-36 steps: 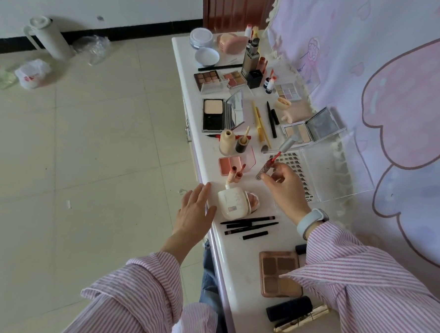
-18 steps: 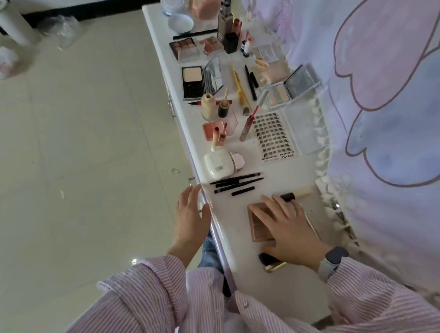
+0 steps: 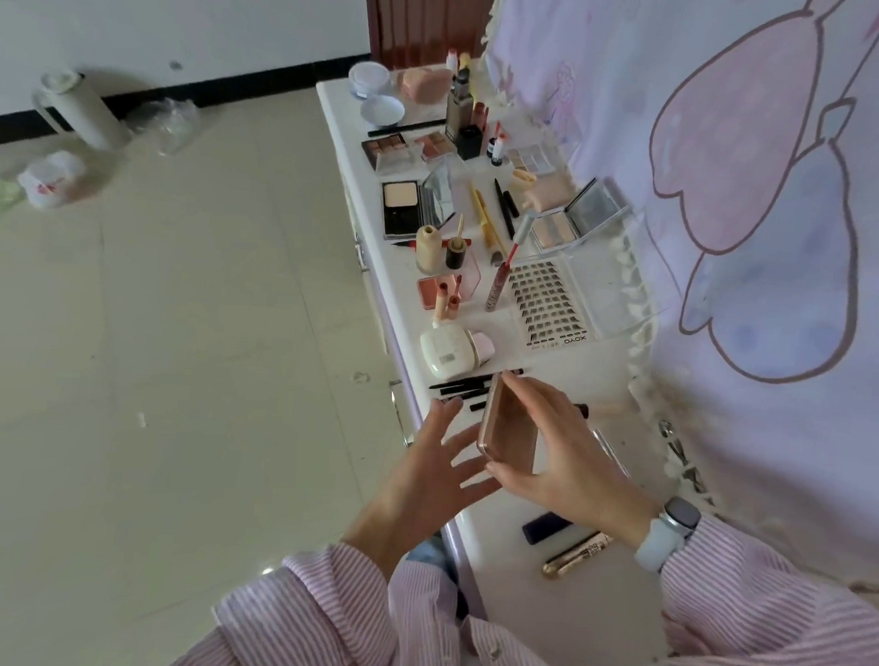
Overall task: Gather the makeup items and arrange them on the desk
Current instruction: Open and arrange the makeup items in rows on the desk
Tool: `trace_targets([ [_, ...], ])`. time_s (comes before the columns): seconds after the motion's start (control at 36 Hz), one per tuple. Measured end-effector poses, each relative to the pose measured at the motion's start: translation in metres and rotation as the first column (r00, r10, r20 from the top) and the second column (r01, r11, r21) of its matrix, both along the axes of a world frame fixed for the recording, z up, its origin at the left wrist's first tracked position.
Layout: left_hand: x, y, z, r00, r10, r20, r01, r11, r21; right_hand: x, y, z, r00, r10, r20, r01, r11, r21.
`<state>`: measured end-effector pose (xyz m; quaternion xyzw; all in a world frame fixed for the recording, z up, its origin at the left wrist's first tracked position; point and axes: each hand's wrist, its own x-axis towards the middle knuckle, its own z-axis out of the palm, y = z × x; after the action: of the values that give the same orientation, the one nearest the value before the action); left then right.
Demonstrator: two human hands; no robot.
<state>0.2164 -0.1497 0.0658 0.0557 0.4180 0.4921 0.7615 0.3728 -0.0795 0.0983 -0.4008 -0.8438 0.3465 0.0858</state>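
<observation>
**Palette up off the desk**

"XOYO" reads on the lash card, only legible print; gold tube has writing, too small to read. R hand now grips the rose-gold palette, tilted on edge above the desk — half a sec ago it lay flat under that palm; L hand spread wide, empty, fingertips just beside the palette.

The right hand grips a tilted palette above the desk; the left hand, fingers spread, hovers just beside it.
</observation>
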Motion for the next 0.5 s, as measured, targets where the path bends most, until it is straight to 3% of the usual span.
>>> trace_targets([
  [0.11, 0.002, 0.009, 0.021, 0.992, -0.103, 0.072, 0.087, 0.977, 0.197, -0.021, -0.010, 0.016, 0.996, 0.037, -0.086, -0.036, 0.999, 0.019],
  [0.19, -0.004, 0.011, 0.027, 0.998, -0.001, 0.057, -0.010, 0.984, 0.179, -0.028, -0.011, 0.015, 0.996, 0.051, -0.080, -0.043, 0.994, 0.096],
  [0.33, -0.012, 0.005, 0.017, 0.994, 0.025, -0.103, -0.013, 0.992, 0.123, -0.029, -0.020, 0.015, 0.994, 0.084, -0.076, -0.079, 0.995, 0.067],
  [0.5, -0.007, -0.004, 0.010, 0.992, 0.102, -0.069, -0.103, 0.995, -0.006, -0.027, -0.029, 0.010, 0.999, 0.036, -0.031, -0.031, 0.987, 0.160],
])
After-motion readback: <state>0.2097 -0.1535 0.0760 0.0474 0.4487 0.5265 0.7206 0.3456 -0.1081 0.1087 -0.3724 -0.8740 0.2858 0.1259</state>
